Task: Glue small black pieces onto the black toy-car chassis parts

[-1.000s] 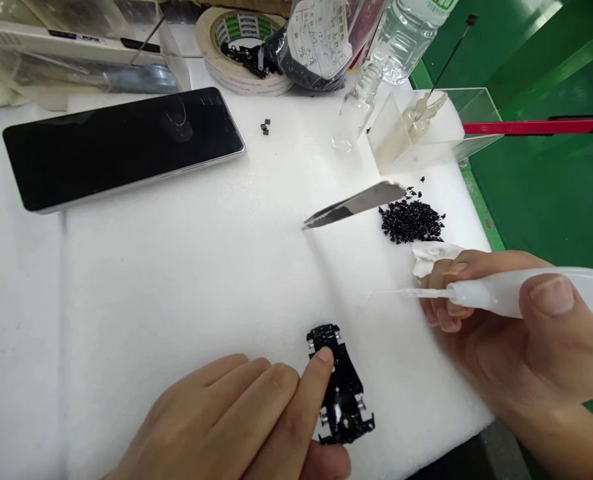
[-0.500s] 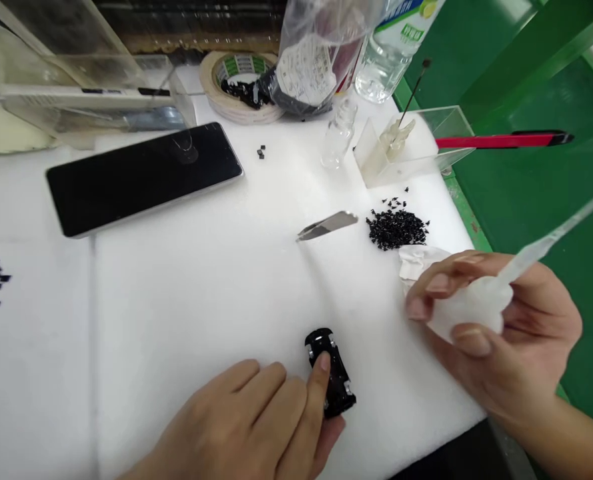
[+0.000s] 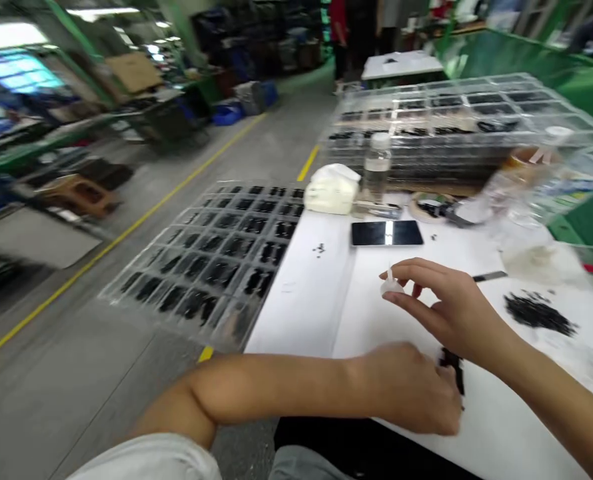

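My left hand (image 3: 411, 387) is closed at the table's front, its curled fingers against a small black cylindrical part (image 3: 457, 368). The hand covers much of that part, and motion blurs both. Just above it, my right hand (image 3: 439, 300) pinches a small translucent white squeeze bottle (image 3: 392, 287) between thumb and fingers. Its thin nozzle points upward. Right of my right wrist lies a heap of tiny black pieces (image 3: 539, 312). A metal blade (image 3: 490, 276) rests beyond the knuckles, and a few loose black bits (image 3: 319, 249) lie at the left.
A black phone (image 3: 386, 233) lies behind the hands. Farther back are a clear bottle (image 3: 377, 163), a tape roll (image 3: 429, 205) and stacked clear trays (image 3: 456, 141). Another compartment tray (image 3: 211, 257) with black parts is left of the white table (image 3: 296, 300). A person (image 3: 339, 37) stands far off.
My view has swung up and left, bringing the workshop floor and trays into sight. My right hand has moved left over the table with the squeeze bottle, whose nozzle now points up.
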